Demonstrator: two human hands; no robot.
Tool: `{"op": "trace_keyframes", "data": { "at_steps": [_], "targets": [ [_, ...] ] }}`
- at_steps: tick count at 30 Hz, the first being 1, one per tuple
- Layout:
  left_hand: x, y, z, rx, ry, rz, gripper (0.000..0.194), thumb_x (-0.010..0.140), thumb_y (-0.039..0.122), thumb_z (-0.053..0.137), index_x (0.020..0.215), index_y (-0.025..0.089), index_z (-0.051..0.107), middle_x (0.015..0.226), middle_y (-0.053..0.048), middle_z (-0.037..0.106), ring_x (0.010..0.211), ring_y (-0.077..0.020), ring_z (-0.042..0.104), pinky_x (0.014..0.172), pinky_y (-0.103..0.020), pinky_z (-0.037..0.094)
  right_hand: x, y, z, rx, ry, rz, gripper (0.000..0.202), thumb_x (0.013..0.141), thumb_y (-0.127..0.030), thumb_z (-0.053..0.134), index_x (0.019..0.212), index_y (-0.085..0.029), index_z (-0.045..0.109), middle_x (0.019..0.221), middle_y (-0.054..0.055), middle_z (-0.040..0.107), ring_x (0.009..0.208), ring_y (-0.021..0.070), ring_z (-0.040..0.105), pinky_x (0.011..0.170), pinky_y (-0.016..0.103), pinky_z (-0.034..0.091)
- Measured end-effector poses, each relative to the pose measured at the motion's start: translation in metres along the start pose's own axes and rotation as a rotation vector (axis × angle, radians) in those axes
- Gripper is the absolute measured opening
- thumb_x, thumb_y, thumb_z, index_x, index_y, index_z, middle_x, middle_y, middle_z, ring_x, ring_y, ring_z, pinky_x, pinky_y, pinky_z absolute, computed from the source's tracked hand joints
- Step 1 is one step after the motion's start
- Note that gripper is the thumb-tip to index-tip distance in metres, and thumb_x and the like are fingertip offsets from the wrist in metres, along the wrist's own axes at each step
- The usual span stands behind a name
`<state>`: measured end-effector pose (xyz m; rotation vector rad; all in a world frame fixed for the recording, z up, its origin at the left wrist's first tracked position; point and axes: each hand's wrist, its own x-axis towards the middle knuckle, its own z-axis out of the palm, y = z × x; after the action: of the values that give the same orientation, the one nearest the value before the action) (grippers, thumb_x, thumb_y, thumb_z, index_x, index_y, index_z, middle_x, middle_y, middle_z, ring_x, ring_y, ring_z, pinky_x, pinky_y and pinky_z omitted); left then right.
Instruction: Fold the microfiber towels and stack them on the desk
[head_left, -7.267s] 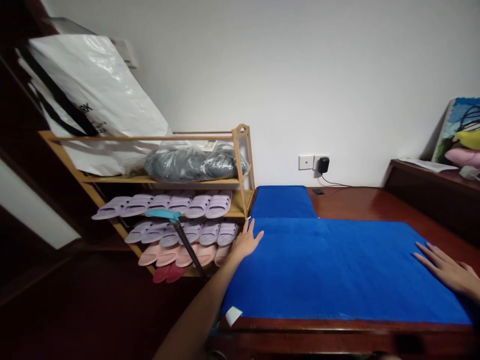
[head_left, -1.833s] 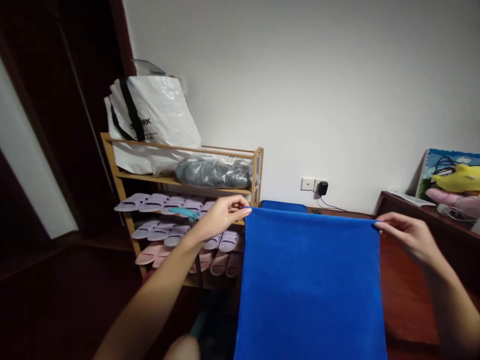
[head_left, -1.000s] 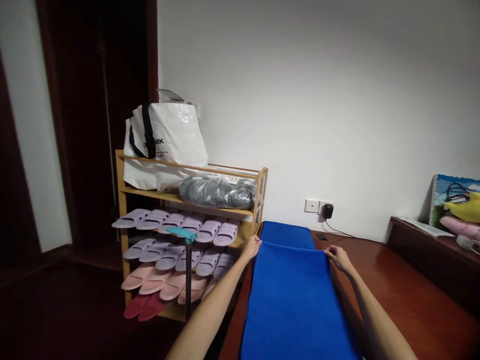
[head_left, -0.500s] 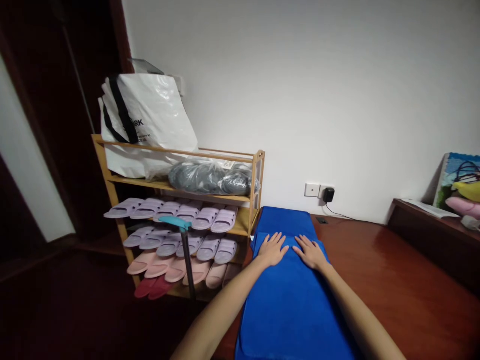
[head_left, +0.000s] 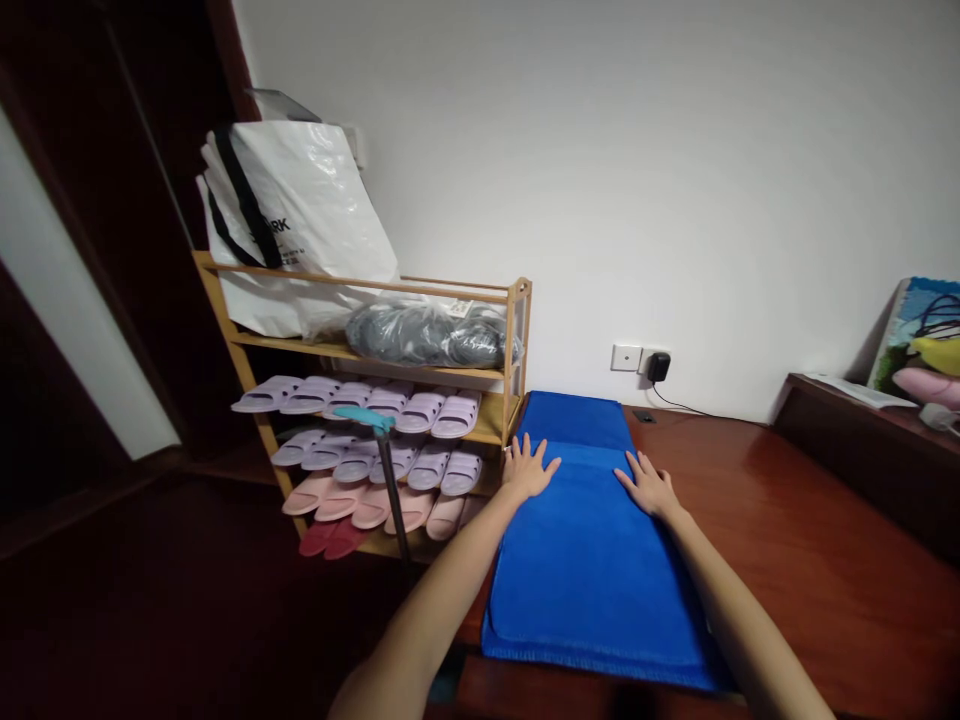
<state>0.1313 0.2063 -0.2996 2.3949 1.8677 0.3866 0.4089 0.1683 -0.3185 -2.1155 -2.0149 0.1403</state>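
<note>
The blue cloth [head_left: 585, 575] lies folded on the table [head_left: 795, 530], its near edges seemingly unsquared; left hand [head_left: 529, 472] and right hand [head_left: 649, 489] rest spread (gripping nothing).

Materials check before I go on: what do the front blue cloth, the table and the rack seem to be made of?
Front blue cloth: soft, matte fabric, perhaps microfibre; its near edge looks stitched.
Table: probably varnished wood or veneer, reddish-brown with a faint sheen.
Rack: likely bamboo or pale wood, judging by its yellowish-tan boards and posts.
</note>
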Motion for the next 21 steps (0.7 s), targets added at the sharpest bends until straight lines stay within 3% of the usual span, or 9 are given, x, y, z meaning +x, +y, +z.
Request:
{"op": "trace_keyframes", "data": {
  "at_steps": [3, 6, 9, 12, 16, 21],
  "targets": [
    [-0.008, 0.002, -0.009, 0.004, 0.004, 0.025, 0.072, 0.091, 0.063, 0.025, 0.147, 0.018, 0.029, 0.155, -0.014, 0.015, 0.14, -0.038, 0.006, 0.109, -0.058, 0.008, -0.009, -0.005, -0.007, -0.027, 0.038, -0.007, 0.078, 0.088, -0.067, 0.013, 0.148, -0.017, 0.018, 0.153, 0.013, 0.016, 0.142, 0.0238, 0.01, 0.112, 0.052, 0.009],
    [-0.033, 0.006, -0.019, 0.011, 0.037, 0.118, 0.069, 0.094, 0.057, 0.025, 0.15, 0.015, 0.02, 0.156, -0.011, 0.004, 0.142, -0.0308, -0.004, 0.11, -0.055, -0.003, -0.029, -0.016, -0.011, -0.051, 0.095, -0.07, 0.078, 0.089, -0.065, 0.015, 0.149, -0.015, 0.015, 0.155, 0.012, 0.006, 0.143, 0.024, 0.001, 0.113, 0.051, 0.002],
    [-0.067, 0.007, -0.022, 0.003, -0.01, 0.271, 0.068, 0.095, 0.059, 0.023, 0.15, 0.019, 0.02, 0.156, -0.006, 0.011, 0.143, -0.0224, 0.006, 0.114, -0.044, 0.005, -0.056, -0.025, -0.009, -0.048, 0.059, -0.198, 0.073, 0.088, -0.067, 0.016, 0.148, -0.026, 0.019, 0.155, 0.003, 0.013, 0.142, 0.0184, 0.01, 0.115, 0.043, 0.013],
    [-0.091, 0.007, -0.022, -0.007, -0.083, 0.355, 0.066, 0.094, 0.06, 0.025, 0.148, 0.021, 0.027, 0.153, -0.006, 0.022, 0.141, -0.0222, 0.016, 0.113, -0.043, 0.012, -0.075, -0.026, -0.008, -0.043, 0.012, -0.273, 0.068, 0.089, -0.066, 0.018, 0.146, -0.031, 0.026, 0.153, 0.0, 0.02, 0.141, 0.0175, 0.017, 0.113, 0.041, 0.02],
    [-0.108, 0.014, -0.026, -0.01, -0.101, 0.352, 0.063, 0.097, 0.053, 0.028, 0.147, 0.015, 0.029, 0.154, -0.011, 0.019, 0.142, -0.0266, 0.011, 0.113, -0.048, 0.005, -0.092, -0.029, -0.014, -0.046, 0.013, -0.277, 0.069, 0.09, -0.063, 0.019, 0.146, -0.023, 0.028, 0.154, 0.006, 0.014, 0.142, 0.0219, 0.013, 0.114, 0.046, 0.013],
    [-0.159, 0.016, -0.04, -0.092, -0.15, 0.576, 0.062, 0.097, 0.056, 0.025, 0.149, 0.021, 0.021, 0.155, -0.006, 0.016, 0.142, -0.0233, 0.012, 0.114, -0.044, 0.01, -0.156, -0.034, -0.02, -0.049, -0.086, -0.438, 0.063, 0.09, -0.062, 0.026, 0.147, -0.035, 0.017, 0.153, 0.001, 0.015, 0.141, 0.0206, 0.017, 0.112, 0.046, 0.023]
  ]
}}
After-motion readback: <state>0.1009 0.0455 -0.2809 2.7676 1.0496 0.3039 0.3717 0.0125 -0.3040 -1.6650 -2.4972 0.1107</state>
